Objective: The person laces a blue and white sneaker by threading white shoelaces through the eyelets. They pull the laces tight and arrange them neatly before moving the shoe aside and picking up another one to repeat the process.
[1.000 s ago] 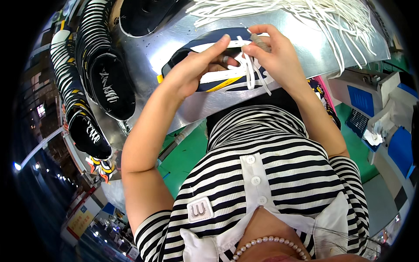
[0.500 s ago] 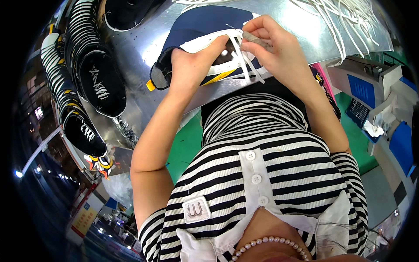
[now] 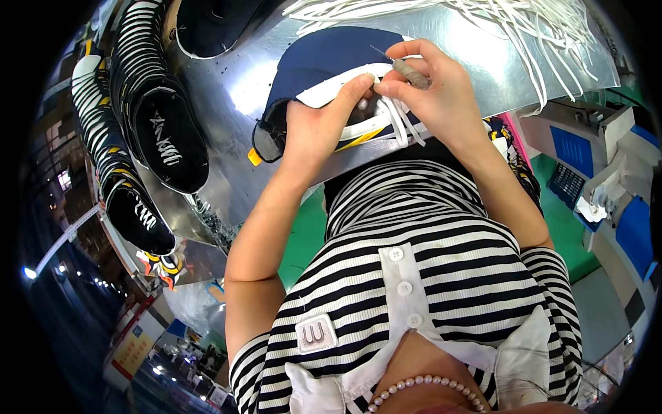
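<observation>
A navy shoe upper (image 3: 324,55) with a white eyelet panel and yellow trim lies tilted on the metal table. My left hand (image 3: 318,124) grips it, with fingers inside the opening and the thumb on the white panel. My right hand (image 3: 445,93) is closed around the wrapped grey handle of an awl (image 3: 412,74), whose thin metal tip points up and left over the navy part. The right thumb also presses at the eyelet edge, close to the left thumb. White laces (image 3: 396,124) hang from the panel below the right hand. The left fingertips are partly hidden.
A pile of loose white laces (image 3: 496,24) covers the far right of the metal table (image 3: 231,155). Nested rows of black shoes (image 3: 169,141) stand along the left, with another dark shoe (image 3: 207,31) at the far edge. A grey-blue machine (image 3: 572,141) is beyond the right side.
Both hands and the shoe sit slightly lower and further right in the picture. My right thumb has come in against the eyelet edge by the left thumb; the awl's tip now points more steeply upward.
</observation>
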Motion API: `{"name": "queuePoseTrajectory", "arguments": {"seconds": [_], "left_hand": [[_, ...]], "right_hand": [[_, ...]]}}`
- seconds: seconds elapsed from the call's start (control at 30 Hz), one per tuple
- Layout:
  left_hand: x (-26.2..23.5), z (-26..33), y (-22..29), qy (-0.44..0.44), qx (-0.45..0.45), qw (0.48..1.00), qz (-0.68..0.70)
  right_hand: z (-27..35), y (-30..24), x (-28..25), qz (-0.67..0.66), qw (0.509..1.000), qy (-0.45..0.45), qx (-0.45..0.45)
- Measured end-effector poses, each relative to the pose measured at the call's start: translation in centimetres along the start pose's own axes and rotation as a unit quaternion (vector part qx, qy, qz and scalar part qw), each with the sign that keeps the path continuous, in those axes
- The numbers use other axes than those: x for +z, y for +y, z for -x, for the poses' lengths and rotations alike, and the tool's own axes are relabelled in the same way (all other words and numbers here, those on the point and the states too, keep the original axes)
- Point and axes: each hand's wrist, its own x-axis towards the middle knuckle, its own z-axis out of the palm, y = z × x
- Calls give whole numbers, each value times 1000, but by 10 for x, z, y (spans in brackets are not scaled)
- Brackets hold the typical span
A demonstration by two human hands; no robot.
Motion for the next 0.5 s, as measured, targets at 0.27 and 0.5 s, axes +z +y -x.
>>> {"name": "queuePoseTrajectory", "arguments": {"seconds": [0.27,0.5], "left_hand": [[4,0,-9,44,40,998,30],[5,3,-7,64,20,998,22]], "right_hand": [[4,-12,-4,6,999,-38,-29],[12,-13,-25,70,993,-54,-82]]}}
